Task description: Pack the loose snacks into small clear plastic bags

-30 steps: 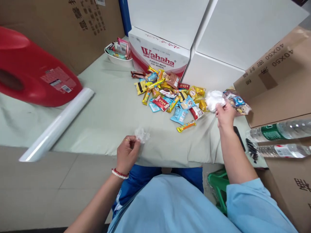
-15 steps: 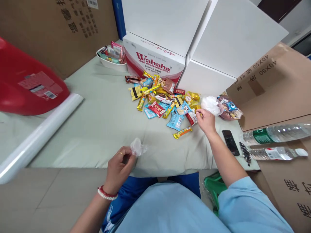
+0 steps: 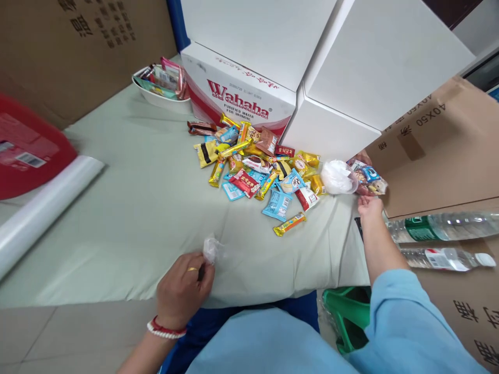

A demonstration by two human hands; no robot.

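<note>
Left hand (image 3: 185, 288) pinches crumpled clear plastic (image 3: 211, 250); right hand (image 3: 370, 206) is at a snack bag (image 3: 367, 179).
On my feed, the left thumb and forefinger are closed on the plastic near the front edge of the cloth-covered table (image 3: 163, 208). The right fingers are partly curled at the snack bag's near edge; I can't tell whether they grip it. The bag lies right of a white wad (image 3: 336, 176), beside the heap of wrapped snacks (image 3: 255, 164) before the Wahaha box (image 3: 239, 96).
</note>
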